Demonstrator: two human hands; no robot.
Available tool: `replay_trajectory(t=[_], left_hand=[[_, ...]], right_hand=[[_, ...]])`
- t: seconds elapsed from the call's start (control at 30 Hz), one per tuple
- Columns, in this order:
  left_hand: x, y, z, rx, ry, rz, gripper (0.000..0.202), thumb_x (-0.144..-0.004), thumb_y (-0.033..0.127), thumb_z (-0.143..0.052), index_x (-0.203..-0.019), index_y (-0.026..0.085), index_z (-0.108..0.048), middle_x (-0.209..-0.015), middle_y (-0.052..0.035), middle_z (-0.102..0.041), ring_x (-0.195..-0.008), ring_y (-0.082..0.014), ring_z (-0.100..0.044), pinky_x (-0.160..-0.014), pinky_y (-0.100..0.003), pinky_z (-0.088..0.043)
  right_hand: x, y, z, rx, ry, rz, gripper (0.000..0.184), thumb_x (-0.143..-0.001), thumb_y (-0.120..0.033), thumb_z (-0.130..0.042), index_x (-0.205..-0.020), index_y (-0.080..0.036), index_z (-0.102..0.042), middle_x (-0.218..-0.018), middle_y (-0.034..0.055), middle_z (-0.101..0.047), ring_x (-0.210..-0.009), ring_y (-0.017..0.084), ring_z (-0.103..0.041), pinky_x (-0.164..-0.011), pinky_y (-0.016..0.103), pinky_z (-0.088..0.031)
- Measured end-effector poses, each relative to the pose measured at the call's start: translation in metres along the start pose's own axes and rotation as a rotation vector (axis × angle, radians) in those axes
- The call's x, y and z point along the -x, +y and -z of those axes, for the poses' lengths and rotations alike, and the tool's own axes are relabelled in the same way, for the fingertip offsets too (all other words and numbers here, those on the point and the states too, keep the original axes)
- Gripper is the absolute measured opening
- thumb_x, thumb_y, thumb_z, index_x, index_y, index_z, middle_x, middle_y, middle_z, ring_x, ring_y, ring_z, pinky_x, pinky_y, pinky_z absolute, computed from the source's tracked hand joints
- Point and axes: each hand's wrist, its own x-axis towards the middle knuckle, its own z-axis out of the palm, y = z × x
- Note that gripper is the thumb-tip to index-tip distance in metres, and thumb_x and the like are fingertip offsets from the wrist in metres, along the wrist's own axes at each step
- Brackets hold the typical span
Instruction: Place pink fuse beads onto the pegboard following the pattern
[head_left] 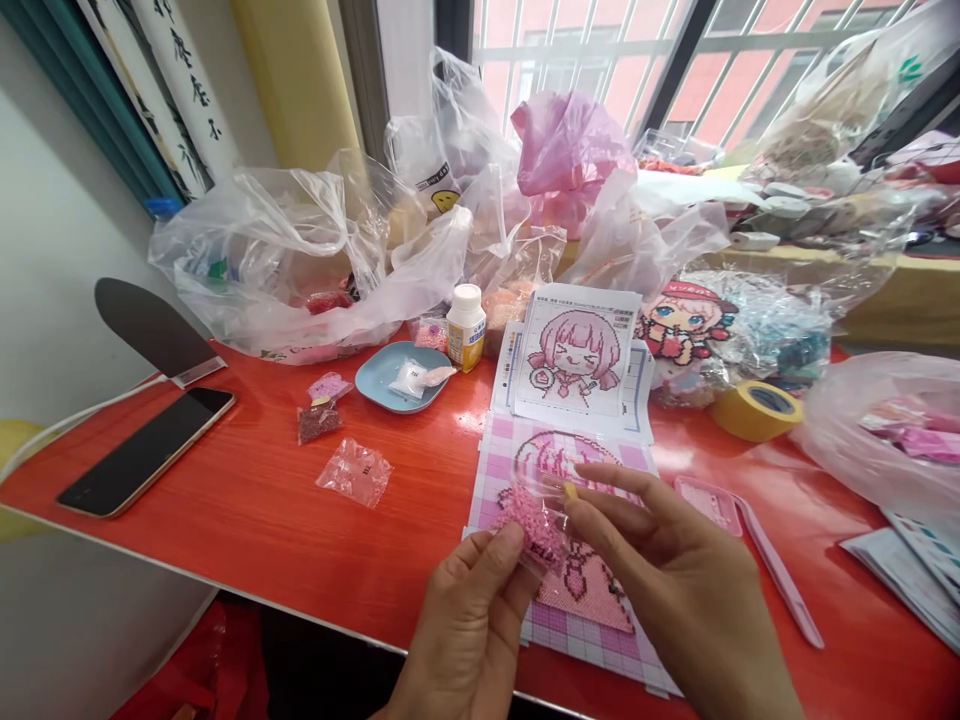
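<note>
Between the thumb and fingers of my left hand [474, 605] is a small clear bag of pink beads [534, 522]. The thumb and fingertips of my right hand [675, 570] pinch a small yellow piece, apparently tape [571, 491], at the bag's upper right corner. Both hands are over a pink pegboard [495, 470] bearing a partly covered bead picture of a figure. Behind it, a printed pattern sheet [577, 350] shows a pink-haired character. Right of the board lie pink tweezers [780, 575] and a small pink tray [709, 503].
Left on the red table [262, 480] are a phone [146, 450], a flattened clear bag [355, 472], small bead bags [319, 420] and a blue plate [375, 378]. A white-capped bottle [466, 328], yellow tape roll [756, 411] and plastic bags [285, 250] line the back.
</note>
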Motion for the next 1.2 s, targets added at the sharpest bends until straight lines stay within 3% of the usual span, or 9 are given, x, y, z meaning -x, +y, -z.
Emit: replay_trajectory(t=[0.17,0.3,0.37,0.47,0.63,0.77,0.93,1.1,1.2], left_hand=[[-0.010,0.003,-0.001,0.000,-0.005,-0.044,0.010,-0.065,0.012,-0.082,-0.067,0.011,-0.073,-0.071,-0.0029,-0.073,-0.069,-0.0106,-0.067,-0.076,-0.022,-0.057],[-0.015,0.013,-0.007,0.027,0.000,-0.080,0.007,-0.073,0.013,-0.076,-0.071,0.007,-0.072,-0.083,-0.0112,-0.076,-0.088,-0.0201,-0.071,-0.089,-0.030,-0.056],[-0.019,0.021,-0.011,0.038,0.081,-0.052,0.017,-0.083,0.014,-0.065,-0.070,0.005,-0.072,-0.083,-0.0158,-0.076,-0.088,-0.0242,-0.073,-0.089,-0.034,-0.057],[-0.025,0.032,-0.015,0.067,0.175,0.009,0.032,-0.092,0.012,-0.050,-0.068,0.003,-0.070,-0.079,-0.0192,-0.075,-0.082,-0.0266,-0.074,-0.084,-0.038,-0.059],[-0.036,0.048,-0.013,0.028,0.143,0.009,0.029,-0.092,0.009,-0.048,-0.075,0.002,-0.070,-0.088,-0.0224,-0.075,-0.084,-0.0265,-0.075,-0.081,-0.034,-0.061],[-0.042,0.058,-0.010,-0.025,0.063,-0.009,0.024,-0.091,0.006,-0.049,-0.080,0.002,-0.070,-0.091,-0.0196,-0.076,-0.086,-0.0228,-0.074,-0.082,-0.030,-0.060],[-0.050,0.067,-0.012,-0.124,0.001,-0.017,0.022,-0.090,0.002,-0.050,-0.081,0.004,-0.070,-0.089,-0.0151,-0.076,-0.085,-0.0181,-0.074,-0.081,-0.024,-0.059],[-0.059,0.065,-0.020,-0.179,-0.033,0.024,0.022,-0.092,0.007,-0.049,-0.081,0.004,-0.068,-0.082,-0.0139,-0.076,-0.080,-0.0182,-0.075,-0.078,-0.025,-0.060],[-0.064,0.059,-0.027,-0.208,-0.064,0.066,0.025,-0.094,0.011,-0.047,-0.079,0.005,-0.067,-0.079,-0.0145,-0.076,-0.072,-0.0171,-0.075,-0.071,-0.024,-0.061]], right_hand=[[-0.035,-0.003,0.005,-0.035,-0.251,-0.171,0.045,-0.064,-0.047,-0.076,-0.101,-0.021,-0.068,-0.074,0.0052,-0.074,-0.070,0.024,-0.072,-0.055,0.032,-0.060],[-0.077,-0.016,-0.008,0.047,-0.223,-0.007,0.027,-0.064,-0.043,-0.077,-0.080,-0.022,-0.071,-0.073,0.0051,-0.074,-0.063,0.023,-0.071,-0.051,0.032,-0.058],[-0.101,-0.022,-0.024,0.117,-0.182,0.202,0.018,-0.071,-0.037,-0.073,-0.078,-0.021,-0.070,-0.070,0.0038,-0.073,-0.063,0.020,-0.070,-0.054,0.031,-0.057],[-0.134,-0.023,-0.061,0.153,-0.210,0.304,0.008,-0.077,-0.026,-0.068,-0.081,-0.019,-0.067,-0.078,0.0020,-0.073,-0.073,0.016,-0.069,-0.069,0.031,-0.057],[-0.173,-0.007,-0.124,0.276,-0.318,0.398,0.012,-0.087,-0.026,-0.061,-0.092,-0.015,-0.062,-0.091,0.0016,-0.067,-0.081,0.012,-0.064,-0.076,0.033,-0.054],[-0.184,0.005,-0.141,0.380,-0.333,0.448,0.023,-0.091,-0.034,-0.057,-0.104,-0.016,-0.060,-0.104,0.0044,-0.063,-0.090,0.015,-0.061,-0.080,0.037,-0.052],[-0.167,-0.003,-0.096,0.381,-0.316,0.541,0.012,-0.088,-0.023,-0.054,-0.096,-0.019,-0.063,-0.095,0.0057,-0.068,-0.084,0.017,-0.065,-0.078,0.034,-0.053],[-0.136,0.007,-0.001,0.393,-0.232,0.567,0.013,-0.089,-0.032,-0.055,-0.087,-0.022,-0.064,-0.076,0.0007,-0.069,-0.061,0.013,-0.066,-0.057,0.026,-0.055],[-0.123,0.032,0.060,0.654,-0.202,0.602,0.021,-0.088,-0.041,-0.055,-0.090,-0.025,-0.067,-0.074,0.0007,-0.070,-0.060,0.015,-0.066,-0.054,0.027,-0.054]])
